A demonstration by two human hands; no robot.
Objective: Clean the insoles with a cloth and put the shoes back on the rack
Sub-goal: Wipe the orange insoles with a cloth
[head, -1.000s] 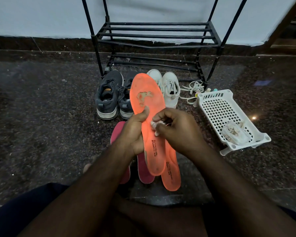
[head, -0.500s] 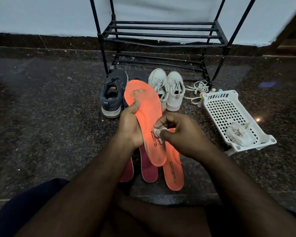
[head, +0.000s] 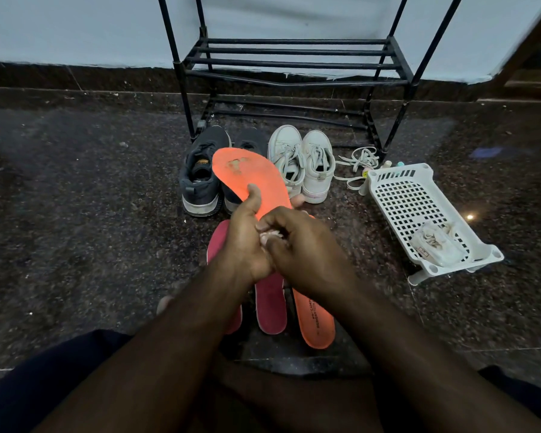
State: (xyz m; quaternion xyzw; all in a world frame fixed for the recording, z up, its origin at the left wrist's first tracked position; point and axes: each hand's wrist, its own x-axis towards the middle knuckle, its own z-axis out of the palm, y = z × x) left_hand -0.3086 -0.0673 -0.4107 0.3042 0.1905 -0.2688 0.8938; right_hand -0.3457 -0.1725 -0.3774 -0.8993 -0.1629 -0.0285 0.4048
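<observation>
Gripping the orange insole [head: 250, 176] with thumb on top, the left hand [head: 242, 242] raised it before the dark shoes [head: 200, 176]; the right hand [head: 303, 248] fingers pinched a pale cloth [head: 270, 235] against it.

Your right hand [head: 306, 248] has slid the small white cloth [head: 270, 235] down the held orange insole [head: 253, 182], from about its middle a second ago to the lower part now, close against the heel of your left hand [head: 244, 245]. The two hands, which had a gap of orange between them, now touch, and your right hand covers the printed lettering that showed on the held insole earlier. Your left thumb has moved a little higher on that insole's face, which now shows more bare toward its worn toe end. More of the second orange insole [head: 314, 320] lying on the floor shows below your right wrist.
</observation>
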